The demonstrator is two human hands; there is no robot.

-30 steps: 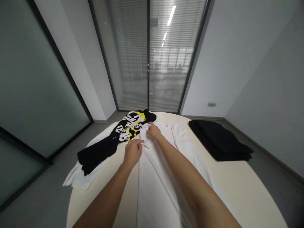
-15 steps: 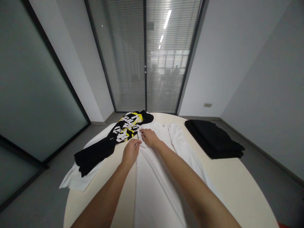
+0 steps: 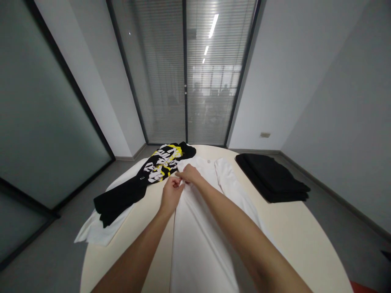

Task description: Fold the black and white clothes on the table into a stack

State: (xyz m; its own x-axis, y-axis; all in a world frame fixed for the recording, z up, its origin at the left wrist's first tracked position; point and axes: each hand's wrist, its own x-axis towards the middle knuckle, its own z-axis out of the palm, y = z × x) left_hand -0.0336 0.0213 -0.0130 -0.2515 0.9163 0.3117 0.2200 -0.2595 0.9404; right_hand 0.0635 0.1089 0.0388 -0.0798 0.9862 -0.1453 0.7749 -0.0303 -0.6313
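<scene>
a white garment (image 3: 195, 240) of soft, matte cloth is being borne by a smooth, round-edged cream table (image 3: 305, 240), its long panel being lightly creased by shallow folds. at its far left corner, the edge of the cloth is being pinched by the left hand (image 3: 170, 194), the fingers being curled in toward the thumb. just beside it, the same corner is being grasped by the right hand (image 3: 192, 175), its fingertips being partly hidden. to the left, a pale cloth (image 3: 102, 236) is being partly covered by a limp black garment (image 3: 122, 199), which is being broken up by jagged white and yellow lettering. to the right, a thick, roughly four-sided slab is being formed by folded black fabric (image 3: 270, 175).
</scene>
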